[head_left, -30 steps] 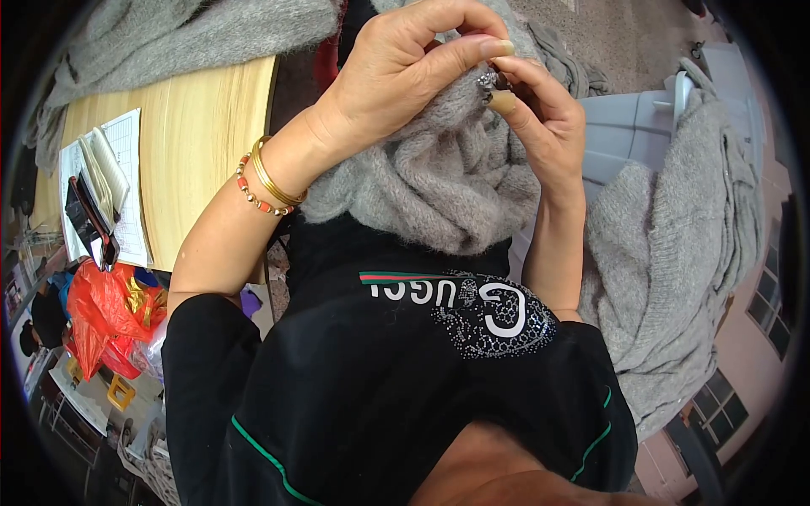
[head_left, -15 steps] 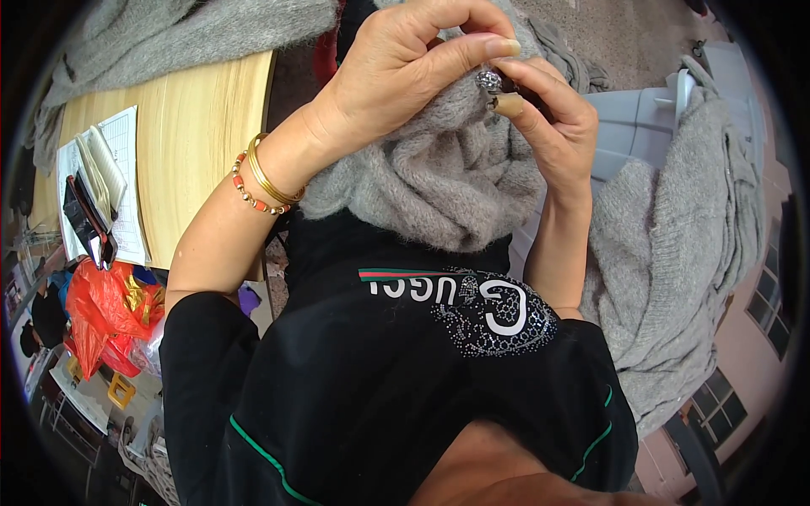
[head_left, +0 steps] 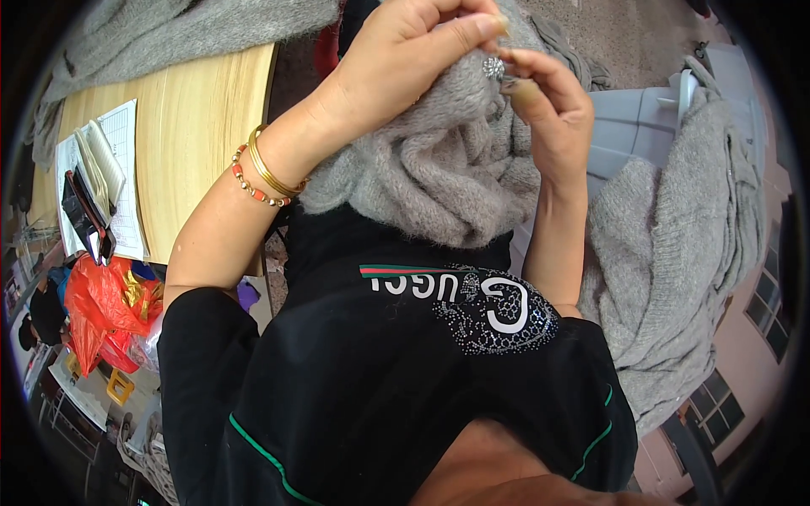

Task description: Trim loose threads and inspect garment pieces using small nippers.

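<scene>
A fuzzy grey knit garment [head_left: 456, 185] lies bunched over my lap. My left hand [head_left: 413, 55] is closed on its upper part, thumb and fingers pinched together. Just below those fingertips a sparkling silvery button-like piece [head_left: 494, 67] shows against the knit. Beside it, my right hand [head_left: 553, 101] is closed, its thumb and index finger drawn in close to the silvery piece. A tan covering wraps that thumb, which is slightly blurred. Whatever small thing the right fingertips hold is too fine to make out.
More grey knits [head_left: 666, 270] drape over a pale grey plastic bin [head_left: 633, 126] at right. Another grey knit [head_left: 202, 42] lies across the wooden table [head_left: 186, 126] at left, with papers and an open notebook [head_left: 99, 169]. Red plastic bags [head_left: 105, 312] are below.
Both hands have shifted slightly upward, the left also a little leftward. My right thumb has turned and sits farther from the silvery piece, which faces more into view.
</scene>
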Demonstrator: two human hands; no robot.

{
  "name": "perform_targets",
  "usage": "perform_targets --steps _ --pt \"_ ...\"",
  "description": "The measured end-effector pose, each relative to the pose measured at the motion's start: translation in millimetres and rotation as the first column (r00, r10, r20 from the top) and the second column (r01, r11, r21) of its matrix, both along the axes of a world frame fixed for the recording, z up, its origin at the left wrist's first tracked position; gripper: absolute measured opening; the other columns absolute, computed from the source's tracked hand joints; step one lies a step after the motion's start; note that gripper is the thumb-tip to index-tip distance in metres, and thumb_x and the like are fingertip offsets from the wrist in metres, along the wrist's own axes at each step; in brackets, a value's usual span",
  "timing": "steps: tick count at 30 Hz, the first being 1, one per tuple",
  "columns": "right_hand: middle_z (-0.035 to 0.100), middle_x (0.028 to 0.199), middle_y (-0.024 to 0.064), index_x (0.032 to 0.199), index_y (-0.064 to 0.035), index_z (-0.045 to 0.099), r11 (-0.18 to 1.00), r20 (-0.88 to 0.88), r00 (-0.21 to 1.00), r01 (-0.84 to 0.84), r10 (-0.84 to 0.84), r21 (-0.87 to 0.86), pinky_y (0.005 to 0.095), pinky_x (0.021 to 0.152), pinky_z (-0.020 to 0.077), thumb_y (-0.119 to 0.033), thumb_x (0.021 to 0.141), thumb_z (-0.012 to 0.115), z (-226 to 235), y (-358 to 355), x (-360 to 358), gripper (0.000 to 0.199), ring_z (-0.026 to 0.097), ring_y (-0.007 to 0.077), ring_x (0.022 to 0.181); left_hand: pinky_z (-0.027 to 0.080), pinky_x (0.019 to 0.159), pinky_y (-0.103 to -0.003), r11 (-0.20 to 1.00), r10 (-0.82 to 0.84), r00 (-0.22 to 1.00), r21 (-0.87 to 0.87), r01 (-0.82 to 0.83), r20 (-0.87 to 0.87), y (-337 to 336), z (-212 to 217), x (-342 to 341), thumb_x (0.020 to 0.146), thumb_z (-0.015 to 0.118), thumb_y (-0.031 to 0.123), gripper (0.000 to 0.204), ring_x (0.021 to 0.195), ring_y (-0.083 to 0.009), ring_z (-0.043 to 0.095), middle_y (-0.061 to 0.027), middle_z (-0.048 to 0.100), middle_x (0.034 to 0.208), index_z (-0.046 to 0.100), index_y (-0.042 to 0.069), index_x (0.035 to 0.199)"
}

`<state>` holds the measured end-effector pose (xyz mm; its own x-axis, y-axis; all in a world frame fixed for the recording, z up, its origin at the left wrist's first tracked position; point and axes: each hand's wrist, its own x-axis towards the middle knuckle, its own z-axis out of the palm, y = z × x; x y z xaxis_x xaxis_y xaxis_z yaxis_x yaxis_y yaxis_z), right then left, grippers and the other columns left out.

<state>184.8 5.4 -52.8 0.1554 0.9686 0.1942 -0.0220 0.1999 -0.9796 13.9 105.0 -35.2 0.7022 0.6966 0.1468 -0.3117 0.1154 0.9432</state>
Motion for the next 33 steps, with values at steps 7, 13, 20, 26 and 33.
perform_targets --steps 7,13,20,26,33 --pt "0.05 0.07 -0.0062 0.118 0.0013 0.061 0.962 -0.112 0.993 -0.061 0.032 -0.265 0.0184 0.048 0.027 -0.027 0.09 0.073 -15.4 -4.6 4.7 0.042 0.038 0.0011 0.055 0.035 0.063 -0.015 0.889 -0.124 0.992 -0.441 0.124 0.031 11.1 7.2 -3.3 0.104 0.052 0.029 0.023 0.067 -0.0018 0.039 0.0021 0.063 0.1 0.059 0.008 0.111" --pt "0.049 0.064 -0.0086 0.1 -0.0021 0.067 0.973 -0.064 0.988 0.126 -0.141 -0.195 0.0193 0.047 0.0254 -0.016 0.092 0.071 -6.6 -7.4 18.1 0.016 0.037 0.0007 0.052 0.036 0.064 -0.016 0.901 -0.06 0.988 -0.433 -0.008 -0.143 3.8 21.3 -1.7 0.102 0.057 0.025 0.023 0.068 -0.0016 0.043 0.0047 0.062 0.096 0.061 0.007 0.115" --pt "0.054 0.069 -0.0075 0.1 -0.0019 0.067 0.97 -0.009 0.974 0.225 -0.227 -0.089 0.0176 0.048 0.0256 -0.011 0.089 0.075 -2.8 -14.2 25.4 0.016 0.039 -0.0007 0.054 0.039 0.072 -0.017 0.989 -0.08 0.973 -0.136 0.051 -0.216 0.7 -7.2 -6.9 0.103 0.053 0.033 0.027 0.082 -0.001 0.049 0.0045 0.062 0.108 0.064 0.01 0.112" --pt "0.057 0.074 -0.0076 0.1 -0.0023 0.068 0.982 0.115 0.977 0.185 -0.179 -0.045 0.0159 0.053 0.0298 -0.008 0.088 0.075 2.0 -15.7 21.8 0.016 0.043 -0.001 0.061 0.037 0.069 -0.017 0.997 -0.061 0.949 0.018 0.07 -0.308 -3.2 -0.7 -1.0 0.098 0.062 0.03 0.024 0.076 0.0004 0.046 0.0081 0.064 0.094 0.069 0.008 0.107" --pt "0.058 0.076 -0.0069 0.1 -0.0017 0.068 0.982 0.197 0.966 0.18 -0.165 -0.061 0.0158 0.056 0.0334 -0.007 0.087 0.076 10.8 -16.0 18.0 0.016 0.046 -0.0003 0.063 0.035 0.065 -0.015 0.995 -0.072 0.977 -0.079 0.057 -0.202 1.5 -7.7 -1.9 0.093 0.07 0.021 0.018 0.076 0.0023 0.048 0.0077 0.067 0.092 0.072 0.007 0.103"
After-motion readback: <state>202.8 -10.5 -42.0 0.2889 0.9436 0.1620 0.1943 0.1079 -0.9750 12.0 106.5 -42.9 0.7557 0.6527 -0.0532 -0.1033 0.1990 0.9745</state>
